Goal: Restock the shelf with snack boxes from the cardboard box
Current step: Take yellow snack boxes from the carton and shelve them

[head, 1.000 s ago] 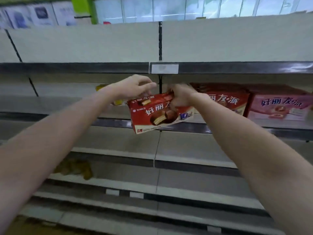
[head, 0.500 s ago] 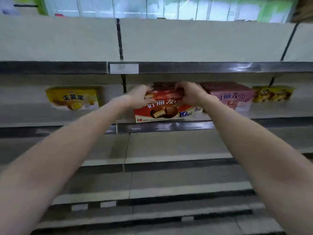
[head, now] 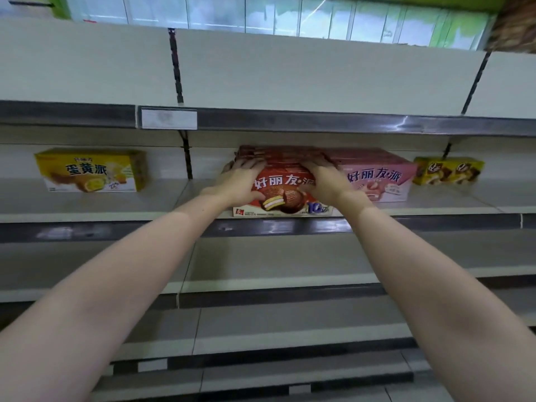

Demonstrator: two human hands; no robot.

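Mostly bare shelves so far; both hands, left hand and right hand, grip a red snack box at the edge, lots left.

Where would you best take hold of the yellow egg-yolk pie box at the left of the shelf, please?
Probably by its two short ends, coming from the front. The yellow egg-yolk pie box stands upright, long face forward, alone on the shelf with free space either side, so both ends can be reached.

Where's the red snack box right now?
In the head view, centre: the red snack box sits at the shelf's front edge, beside the pink box, left hand and right hand gripping it.
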